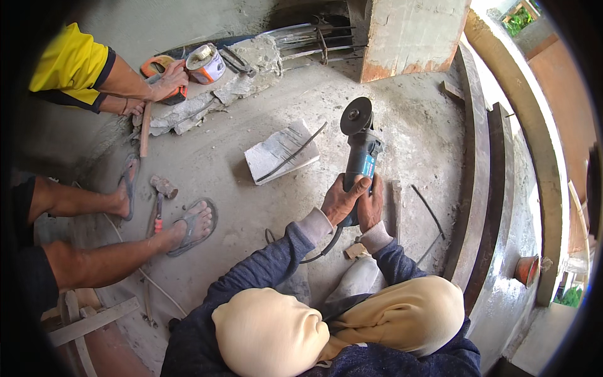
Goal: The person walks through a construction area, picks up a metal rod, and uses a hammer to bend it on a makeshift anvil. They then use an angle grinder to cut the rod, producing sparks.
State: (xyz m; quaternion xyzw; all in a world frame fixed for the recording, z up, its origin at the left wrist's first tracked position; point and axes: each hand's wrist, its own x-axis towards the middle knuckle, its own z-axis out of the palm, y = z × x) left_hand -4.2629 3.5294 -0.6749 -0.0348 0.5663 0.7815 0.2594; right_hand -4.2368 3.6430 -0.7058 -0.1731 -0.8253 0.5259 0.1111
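My left hand (340, 202) is wrapped round the rear body of a dark blue-green angle grinder (362, 154). From the other side, my right hand (370, 202) closes on the same body. The thin dark disc (356, 115) at the grinder's far end faces up, with no guard seen round it. A black power cord (328, 249) runs down from the handle and loops to the left. Ahead and to the left, a pale broken block (264, 152) lies on the floor with a dark bent rod (294, 154) across it, apart from the disc.
A co-worker's hand (171, 80) rests by a red-and-black tool on a rough concrete ledge (248, 78), beside a labelled can (205, 64). Near that person's sandalled feet lies a hammer (161, 195). Dark beams (475, 182) line the right side; exposed bars (314, 44) stand behind.
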